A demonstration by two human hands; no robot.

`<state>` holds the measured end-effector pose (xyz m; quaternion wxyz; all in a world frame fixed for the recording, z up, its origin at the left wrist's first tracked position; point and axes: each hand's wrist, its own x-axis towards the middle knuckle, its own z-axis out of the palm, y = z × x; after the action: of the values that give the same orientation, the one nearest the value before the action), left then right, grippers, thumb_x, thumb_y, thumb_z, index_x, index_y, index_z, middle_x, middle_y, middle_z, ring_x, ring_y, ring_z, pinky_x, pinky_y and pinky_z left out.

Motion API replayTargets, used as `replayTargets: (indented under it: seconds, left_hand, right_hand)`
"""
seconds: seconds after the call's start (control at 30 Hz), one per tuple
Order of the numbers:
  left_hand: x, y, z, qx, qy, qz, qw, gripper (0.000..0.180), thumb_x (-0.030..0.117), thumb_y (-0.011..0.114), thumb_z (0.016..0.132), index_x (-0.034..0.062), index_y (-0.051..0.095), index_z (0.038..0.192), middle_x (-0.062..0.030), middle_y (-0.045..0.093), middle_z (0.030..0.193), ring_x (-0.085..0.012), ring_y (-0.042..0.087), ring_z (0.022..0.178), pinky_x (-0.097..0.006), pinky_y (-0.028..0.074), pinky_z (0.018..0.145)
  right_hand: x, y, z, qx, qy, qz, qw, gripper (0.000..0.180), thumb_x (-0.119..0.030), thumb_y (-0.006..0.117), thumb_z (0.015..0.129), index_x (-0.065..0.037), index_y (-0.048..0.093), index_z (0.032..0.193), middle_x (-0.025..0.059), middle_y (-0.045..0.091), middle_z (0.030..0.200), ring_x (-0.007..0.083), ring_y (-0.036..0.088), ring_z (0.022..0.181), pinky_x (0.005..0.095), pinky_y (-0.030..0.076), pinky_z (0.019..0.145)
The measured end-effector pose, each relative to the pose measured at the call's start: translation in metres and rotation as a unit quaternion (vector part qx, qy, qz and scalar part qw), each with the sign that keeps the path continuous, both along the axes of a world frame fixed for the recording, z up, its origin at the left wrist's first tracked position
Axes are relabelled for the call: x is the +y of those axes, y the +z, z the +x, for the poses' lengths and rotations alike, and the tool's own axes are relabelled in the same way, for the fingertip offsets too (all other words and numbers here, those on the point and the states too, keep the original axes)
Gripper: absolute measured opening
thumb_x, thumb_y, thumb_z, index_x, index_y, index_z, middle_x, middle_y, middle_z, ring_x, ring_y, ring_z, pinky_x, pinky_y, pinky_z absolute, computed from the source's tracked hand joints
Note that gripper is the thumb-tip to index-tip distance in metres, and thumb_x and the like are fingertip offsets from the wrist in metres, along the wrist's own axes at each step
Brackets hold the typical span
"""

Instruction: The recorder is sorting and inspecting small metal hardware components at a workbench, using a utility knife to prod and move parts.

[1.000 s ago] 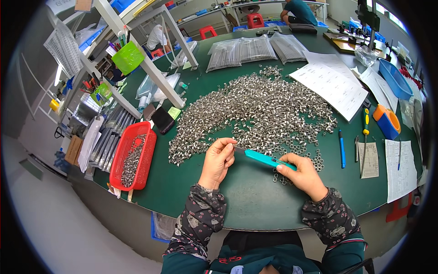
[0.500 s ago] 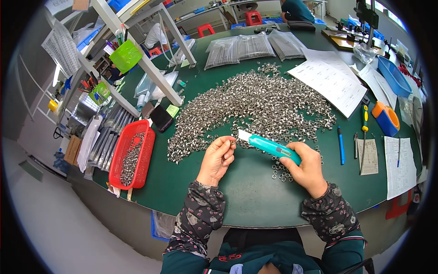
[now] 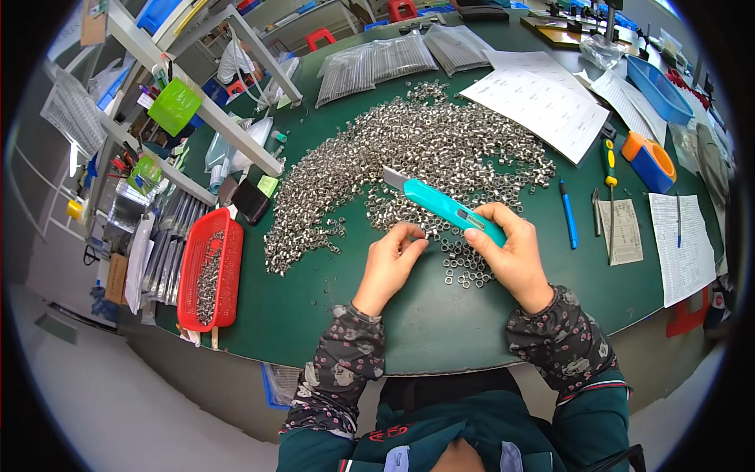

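My right hand [image 3: 515, 250] grips a teal plastic-handled cutter [image 3: 444, 206]; my left hand [image 3: 389, 263], grip unclear, seems at picking silvery metal rings [image 3: 425, 149], next needing a fine pinch.

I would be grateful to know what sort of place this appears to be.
Probably a small-parts workshop or factory floor: a large heap of small metal rings covers much of a green table, a red basket holds more metal pieces, and the right hand grasps a teal utility knife.
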<state>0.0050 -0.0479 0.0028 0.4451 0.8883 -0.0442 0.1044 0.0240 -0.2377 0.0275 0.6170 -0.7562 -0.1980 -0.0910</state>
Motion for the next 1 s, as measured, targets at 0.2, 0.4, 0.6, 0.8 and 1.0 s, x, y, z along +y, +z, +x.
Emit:
replayTargets:
  seconds: [0.2,0.4,0.6,0.8,1.0]
  left_hand:
    - [-0.011,-0.007,0.001,-0.064,0.037,0.192,0.979,0.016,0.009,0.060,0.072,0.0060,0.059,0.088,-0.0085,0.060,0.075,-0.0223,0.057,0.060,-0.031,0.044,0.054]
    - [-0.010,-0.007,0.004,-0.050,0.039,0.213,0.975,0.012,0.009,0.061,0.072,0.0038,0.056,0.081,-0.0091,0.059,0.072,-0.0224,0.058,0.061,-0.032,0.045,0.055]
    - [0.026,-0.001,-0.001,0.138,-0.005,-0.344,0.929,0.007,0.010,0.053,0.083,0.0053,0.051,0.087,-0.0026,0.049,0.066,-0.0069,0.039,0.046,-0.019,0.029,0.037]
    - [0.053,-0.001,-0.004,0.104,-0.056,-0.650,0.750,0.005,0.011,0.048,0.086,0.0069,0.050,0.088,-0.0057,0.051,0.077,-0.0031,0.033,0.047,-0.015,0.023,0.036]
    - [0.058,-0.006,-0.001,0.066,-0.079,-0.647,0.756,0.010,0.009,0.045,0.088,0.0056,0.051,0.095,-0.0042,0.051,0.079,-0.0038,0.034,0.050,-0.015,0.025,0.037]
  right_hand:
    - [0.000,-0.003,-0.001,-0.017,0.001,0.008,1.000,0.022,-0.016,0.065,0.072,0.000,0.056,0.084,0.0098,0.058,0.070,0.0160,0.056,0.061,0.0275,0.043,0.056]
    - [0.001,-0.002,0.000,-0.001,0.005,0.008,1.000,0.024,-0.017,0.066,0.071,0.000,0.056,0.084,0.0102,0.058,0.071,0.0175,0.056,0.062,0.0281,0.043,0.057]
    - [0.003,-0.001,-0.002,-0.025,0.008,-0.025,0.999,0.022,-0.016,0.066,0.071,-0.001,0.056,0.084,0.0107,0.058,0.070,0.0197,0.057,0.063,0.0294,0.043,0.056]
    - [0.004,-0.007,-0.004,-0.016,0.042,-0.092,0.995,0.023,-0.022,0.066,0.069,-0.003,0.059,0.081,0.0112,0.058,0.067,0.0248,0.056,0.058,0.0313,0.043,0.053]
    - [0.008,-0.007,-0.004,0.035,0.063,-0.130,0.989,0.023,-0.023,0.067,0.069,-0.004,0.060,0.081,0.0105,0.058,0.065,0.0214,0.057,0.055,0.0299,0.043,0.052]
